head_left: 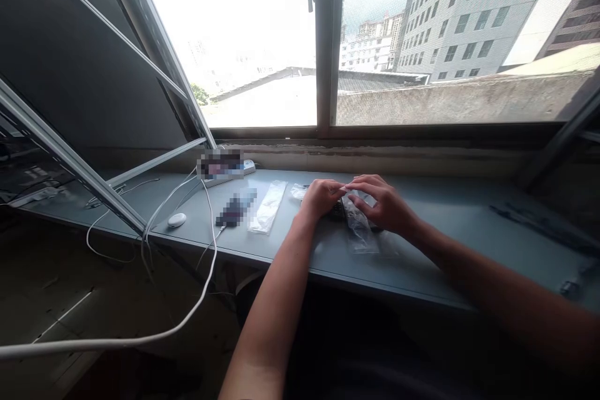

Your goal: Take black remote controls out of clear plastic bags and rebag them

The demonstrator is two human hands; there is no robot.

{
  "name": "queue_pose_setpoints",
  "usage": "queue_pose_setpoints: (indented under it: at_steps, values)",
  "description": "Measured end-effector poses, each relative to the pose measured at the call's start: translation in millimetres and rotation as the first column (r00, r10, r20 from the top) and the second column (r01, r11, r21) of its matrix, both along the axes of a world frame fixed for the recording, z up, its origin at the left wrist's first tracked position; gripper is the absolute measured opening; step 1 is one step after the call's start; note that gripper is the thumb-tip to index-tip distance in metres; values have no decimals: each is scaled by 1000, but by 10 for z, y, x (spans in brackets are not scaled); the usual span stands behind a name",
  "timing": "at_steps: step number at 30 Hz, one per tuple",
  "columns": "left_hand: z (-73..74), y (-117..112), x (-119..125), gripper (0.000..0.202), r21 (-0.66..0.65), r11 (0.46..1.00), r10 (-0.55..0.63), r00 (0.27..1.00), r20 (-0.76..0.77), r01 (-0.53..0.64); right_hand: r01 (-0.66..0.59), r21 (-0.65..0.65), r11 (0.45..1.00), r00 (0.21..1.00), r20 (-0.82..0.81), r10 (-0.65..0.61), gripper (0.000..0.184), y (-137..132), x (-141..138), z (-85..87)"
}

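My left hand (321,197) and my right hand (382,203) meet on a grey ledge (450,225) under a window. Both sets of fingers are curled and pinch the top of a clear plastic bag (359,231) that lies on the ledge and runs toward me. A small dark object (336,210) sits under the hands; I cannot make out what it is. Another clear bag (268,206) lies flat to the left of my left hand, and a crumpled clear scrap (298,191) rests just behind it.
A blurred dark item (235,207), a small white oval device (177,220) and a white power strip (225,169) with white cables (206,275) lie at the left. Slanted metal bars (70,156) cross the left side. Dark parts (539,222) rest at the far right.
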State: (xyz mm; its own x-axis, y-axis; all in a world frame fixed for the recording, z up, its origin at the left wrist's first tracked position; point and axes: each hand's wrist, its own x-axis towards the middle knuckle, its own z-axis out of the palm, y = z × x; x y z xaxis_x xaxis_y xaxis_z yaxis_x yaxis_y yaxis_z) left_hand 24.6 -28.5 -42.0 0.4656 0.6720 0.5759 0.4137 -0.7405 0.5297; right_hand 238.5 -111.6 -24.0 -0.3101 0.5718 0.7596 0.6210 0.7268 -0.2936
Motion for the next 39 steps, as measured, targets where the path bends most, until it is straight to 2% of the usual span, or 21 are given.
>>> queue_pose_setpoints:
  at_steps: [9,14,19,25,28,30,32,35,36,37,39]
  values:
    - [26,-33,2,26,3,1000,8,1000,-17,-8,-31,-24,999,999,27,32,30,16,5,-39]
    - [15,-30,6,26,16,1000,-3,1000,-9,3,4,-34,999,1000,18,-4,27,-2,0,-12]
    - [15,12,-3,25,13,999,30,996,86,-32,79,-54,995,997,-9,-80,26,11,12,-9]
    - [24,10,-14,27,-36,996,86,992,96,-83,69,-46,997,997,-18,-70,26,12,17,-8]
    - [24,-6,13,39,-70,994,92,990,110,-85,54,-38,998,998,-17,-54,27,6,12,-2]
    - [39,-5,44,51,-139,988,95,974,204,-67,58,-39,998,998,-10,-59,30,9,10,-6]
    - [81,4,63,56,-255,966,77,909,409,33,63,-55,996,998,-6,-64,37,15,8,-19]
    - [189,9,35,60,-377,864,55,681,730,334,61,-93,994,997,-44,-65,63,19,0,-50]
    - [228,3,11,60,-383,830,71,604,794,406,57,-107,993,996,-61,-64,72,17,-5,-61]
    - [263,-9,-16,60,-392,795,81,559,825,463,52,-120,991,995,-72,-61,78,14,-11,-69]
    - [312,-44,-66,61,-415,727,80,534,842,546,32,-134,990,997,-71,-42,84,6,-27,-83]
